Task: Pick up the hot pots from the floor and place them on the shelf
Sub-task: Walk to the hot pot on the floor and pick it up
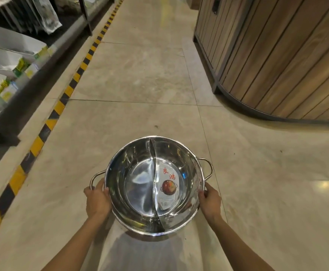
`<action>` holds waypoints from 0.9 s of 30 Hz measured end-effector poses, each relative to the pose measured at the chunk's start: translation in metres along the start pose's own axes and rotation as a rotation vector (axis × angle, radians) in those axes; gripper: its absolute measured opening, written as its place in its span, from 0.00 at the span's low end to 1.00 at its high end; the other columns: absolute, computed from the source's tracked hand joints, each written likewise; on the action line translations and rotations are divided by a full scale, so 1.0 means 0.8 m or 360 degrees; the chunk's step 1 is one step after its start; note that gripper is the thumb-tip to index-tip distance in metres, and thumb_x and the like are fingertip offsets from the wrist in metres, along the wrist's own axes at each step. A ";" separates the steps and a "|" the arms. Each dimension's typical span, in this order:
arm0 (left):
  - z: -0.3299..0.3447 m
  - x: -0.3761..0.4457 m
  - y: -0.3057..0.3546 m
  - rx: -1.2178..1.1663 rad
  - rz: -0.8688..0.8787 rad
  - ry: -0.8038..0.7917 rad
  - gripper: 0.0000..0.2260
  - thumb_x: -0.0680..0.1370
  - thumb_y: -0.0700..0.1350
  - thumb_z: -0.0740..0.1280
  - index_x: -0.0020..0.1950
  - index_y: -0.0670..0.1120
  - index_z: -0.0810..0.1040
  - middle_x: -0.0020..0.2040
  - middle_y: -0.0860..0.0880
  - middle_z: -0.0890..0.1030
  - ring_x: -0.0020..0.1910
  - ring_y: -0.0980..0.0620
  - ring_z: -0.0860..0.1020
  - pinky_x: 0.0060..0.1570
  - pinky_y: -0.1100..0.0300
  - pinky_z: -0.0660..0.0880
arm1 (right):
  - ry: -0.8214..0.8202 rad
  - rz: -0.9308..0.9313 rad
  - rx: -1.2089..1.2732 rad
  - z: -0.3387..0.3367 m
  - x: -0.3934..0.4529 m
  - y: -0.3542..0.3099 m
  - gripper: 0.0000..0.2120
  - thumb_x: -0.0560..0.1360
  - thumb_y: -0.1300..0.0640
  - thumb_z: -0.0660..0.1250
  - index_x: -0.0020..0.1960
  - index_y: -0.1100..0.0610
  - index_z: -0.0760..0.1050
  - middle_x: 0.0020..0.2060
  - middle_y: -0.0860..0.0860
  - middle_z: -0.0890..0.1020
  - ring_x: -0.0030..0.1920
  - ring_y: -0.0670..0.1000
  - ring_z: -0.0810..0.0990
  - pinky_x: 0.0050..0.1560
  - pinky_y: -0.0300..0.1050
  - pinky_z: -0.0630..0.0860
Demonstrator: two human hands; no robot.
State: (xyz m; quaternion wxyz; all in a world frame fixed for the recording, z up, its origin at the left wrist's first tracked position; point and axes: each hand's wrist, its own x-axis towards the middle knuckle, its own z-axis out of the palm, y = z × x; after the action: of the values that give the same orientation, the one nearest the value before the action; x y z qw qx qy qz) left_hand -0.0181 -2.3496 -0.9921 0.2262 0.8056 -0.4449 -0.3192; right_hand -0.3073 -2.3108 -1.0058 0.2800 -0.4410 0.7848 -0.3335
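A shiny steel hot pot [140, 178] with a curved divider down its middle and a paper label in its right half is held above the tiled floor. My left hand [97, 201] grips its left rim just below the left loop handle. Gripping the right rim beside the right loop handle is my right hand [210, 201]. The shelf [23, 61] runs along the left side, with white boxes on it.
A yellow and black striped line [66, 94] runs along the floor beside the shelf. A curved wooden-slatted counter [277, 61] stands at the right. The tiled aisle [140, 75] stretches ahead between them.
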 end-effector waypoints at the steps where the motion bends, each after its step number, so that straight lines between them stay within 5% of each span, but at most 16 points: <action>1: 0.002 0.001 0.003 -0.0071 -0.0029 -0.0003 0.17 0.80 0.41 0.56 0.69 0.45 0.68 0.67 0.33 0.63 0.64 0.37 0.67 0.65 0.46 0.64 | -0.0001 0.0005 0.0002 0.001 0.001 0.002 0.12 0.77 0.64 0.60 0.56 0.57 0.78 0.24 0.49 0.74 0.24 0.47 0.70 0.30 0.39 0.67; 4: -0.002 0.006 0.010 -0.0177 -0.0127 0.0003 0.17 0.79 0.37 0.58 0.68 0.41 0.70 0.68 0.32 0.64 0.57 0.37 0.72 0.68 0.51 0.63 | 0.0006 0.0082 0.0114 0.003 0.005 0.001 0.17 0.75 0.66 0.60 0.59 0.54 0.78 0.27 0.58 0.77 0.28 0.52 0.70 0.33 0.43 0.69; 8: -0.039 0.008 0.039 -0.0325 -0.0115 0.0037 0.17 0.76 0.36 0.63 0.65 0.38 0.72 0.59 0.37 0.74 0.36 0.40 0.78 0.59 0.56 0.73 | 0.0072 0.0106 0.0344 -0.021 0.005 -0.037 0.18 0.73 0.67 0.62 0.56 0.50 0.80 0.26 0.55 0.79 0.26 0.45 0.72 0.29 0.31 0.70; 11: -0.105 -0.003 0.094 -0.0351 0.0006 0.0097 0.17 0.75 0.36 0.65 0.65 0.39 0.73 0.54 0.36 0.78 0.38 0.42 0.79 0.45 0.63 0.75 | 0.0048 0.0046 0.0470 -0.068 0.006 -0.104 0.18 0.73 0.67 0.62 0.56 0.49 0.80 0.25 0.58 0.78 0.29 0.46 0.70 0.35 0.40 0.72; 15: -0.224 -0.025 0.196 -0.0323 0.0194 0.0080 0.20 0.74 0.35 0.67 0.66 0.43 0.73 0.60 0.33 0.77 0.46 0.39 0.81 0.50 0.51 0.74 | -0.0015 -0.0063 0.0604 -0.155 0.008 -0.237 0.19 0.75 0.67 0.61 0.57 0.47 0.79 0.25 0.49 0.73 0.30 0.47 0.68 0.35 0.41 0.70; 20: -0.389 -0.071 0.328 -0.0397 0.0393 0.0034 0.23 0.71 0.31 0.69 0.65 0.41 0.73 0.37 0.47 0.72 0.34 0.56 0.71 0.39 0.61 0.69 | -0.0051 -0.0162 0.0685 -0.283 -0.005 -0.414 0.20 0.75 0.67 0.61 0.60 0.48 0.77 0.29 0.65 0.71 0.36 0.52 0.66 0.43 0.49 0.70; 22: -0.457 -0.099 0.383 -0.0393 0.0391 0.0028 0.25 0.70 0.30 0.69 0.66 0.41 0.71 0.40 0.45 0.72 0.35 0.54 0.70 0.40 0.64 0.70 | -0.0065 -0.0195 0.0695 -0.341 -0.018 -0.488 0.18 0.76 0.66 0.62 0.63 0.51 0.76 0.30 0.71 0.72 0.36 0.53 0.67 0.44 0.50 0.71; 24: -0.526 -0.133 0.430 -0.0462 0.0374 -0.0046 0.26 0.71 0.29 0.68 0.67 0.43 0.71 0.47 0.43 0.74 0.36 0.58 0.72 0.36 0.69 0.72 | -0.0098 -0.0232 0.0756 -0.399 -0.035 -0.561 0.17 0.76 0.64 0.62 0.63 0.52 0.76 0.28 0.64 0.69 0.35 0.54 0.65 0.41 0.50 0.69; 27: -0.628 -0.194 0.497 -0.0535 0.0411 -0.0105 0.26 0.72 0.29 0.67 0.69 0.43 0.69 0.48 0.44 0.74 0.43 0.52 0.71 0.36 0.61 0.70 | -0.0154 -0.0340 0.0766 -0.485 -0.068 -0.668 0.16 0.77 0.63 0.61 0.63 0.53 0.76 0.30 0.57 0.63 0.34 0.55 0.60 0.38 0.49 0.64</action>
State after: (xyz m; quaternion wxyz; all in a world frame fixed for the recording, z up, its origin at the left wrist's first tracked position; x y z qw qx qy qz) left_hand 0.0521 -2.3753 -0.3369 0.3818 0.6818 -0.4922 -0.3835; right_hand -0.2971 -2.3634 -0.3455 0.3772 -0.4575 0.6176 -0.5167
